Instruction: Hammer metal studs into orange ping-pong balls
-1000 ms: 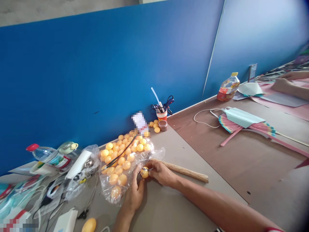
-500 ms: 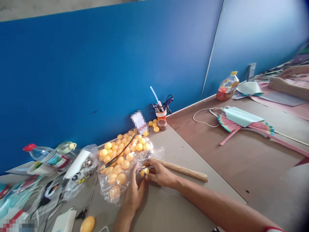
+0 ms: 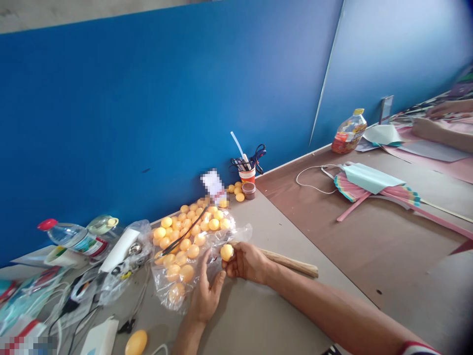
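Note:
My right hand (image 3: 250, 264) grips a yellow-orange ping-pong ball (image 3: 226, 252) at its fingertips, just above the table. To its left, my left hand (image 3: 205, 295) has thumb and fingers apart and holds nothing. Close beside that hand lies a clear plastic bag (image 3: 161, 283) full of similar balls, with a thin black strip across it. A wooden stick (image 3: 293, 263) rests on the table behind my right hand, its near end hidden by the hand.
Left of the bag, bottles (image 3: 76, 239), cables and plastic wrapping crowd the table. By the blue partition (image 3: 166, 108) stand a cup of tools (image 3: 247, 173) and a small lidded jar (image 3: 249, 191). A pink-and-blue pleated item (image 3: 373, 182) lies right; another person's arms (image 3: 441, 130) are beyond it.
Both hands were around the ball, which showed dark markings. Now my left hand is off it, and my right hand has raised and turned it, showing a plain side.

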Demonstrator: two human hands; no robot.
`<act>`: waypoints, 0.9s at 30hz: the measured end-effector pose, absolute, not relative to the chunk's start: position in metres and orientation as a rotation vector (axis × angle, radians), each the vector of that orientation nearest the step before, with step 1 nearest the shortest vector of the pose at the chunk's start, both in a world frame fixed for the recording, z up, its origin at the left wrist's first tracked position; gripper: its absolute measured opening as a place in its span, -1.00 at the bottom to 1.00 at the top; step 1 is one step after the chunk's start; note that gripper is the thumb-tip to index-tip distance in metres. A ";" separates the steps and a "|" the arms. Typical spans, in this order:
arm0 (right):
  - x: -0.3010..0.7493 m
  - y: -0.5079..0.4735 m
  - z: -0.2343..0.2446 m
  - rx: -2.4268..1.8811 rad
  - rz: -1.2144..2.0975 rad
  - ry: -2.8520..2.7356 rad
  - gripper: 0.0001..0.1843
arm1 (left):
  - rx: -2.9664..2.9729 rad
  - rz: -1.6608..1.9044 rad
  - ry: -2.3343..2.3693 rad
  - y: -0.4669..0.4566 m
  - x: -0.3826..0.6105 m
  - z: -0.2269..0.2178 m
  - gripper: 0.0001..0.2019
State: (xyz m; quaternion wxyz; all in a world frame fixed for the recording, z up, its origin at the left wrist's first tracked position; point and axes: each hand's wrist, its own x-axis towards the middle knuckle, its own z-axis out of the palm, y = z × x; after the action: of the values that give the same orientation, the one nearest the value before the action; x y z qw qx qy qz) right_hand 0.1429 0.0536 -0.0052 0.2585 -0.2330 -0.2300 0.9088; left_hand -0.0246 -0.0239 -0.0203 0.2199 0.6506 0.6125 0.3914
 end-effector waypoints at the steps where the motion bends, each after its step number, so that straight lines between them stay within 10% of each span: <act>1: 0.143 0.055 -0.005 -0.642 2.487 -0.587 -0.66 | 1.783 1.082 1.670 -0.024 -0.025 -0.019 -0.43; 27: 0.143 0.058 -0.009 -0.757 2.575 -0.616 -0.39 | 1.836 0.996 1.672 -0.030 -0.022 -0.016 -0.47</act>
State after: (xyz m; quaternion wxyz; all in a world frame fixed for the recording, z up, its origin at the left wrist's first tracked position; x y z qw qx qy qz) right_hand 0.1434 0.0583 -0.0092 0.1928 -0.2696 -0.2195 0.9176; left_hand -0.0223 -0.0295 -0.0156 0.2309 0.6677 0.6081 0.3620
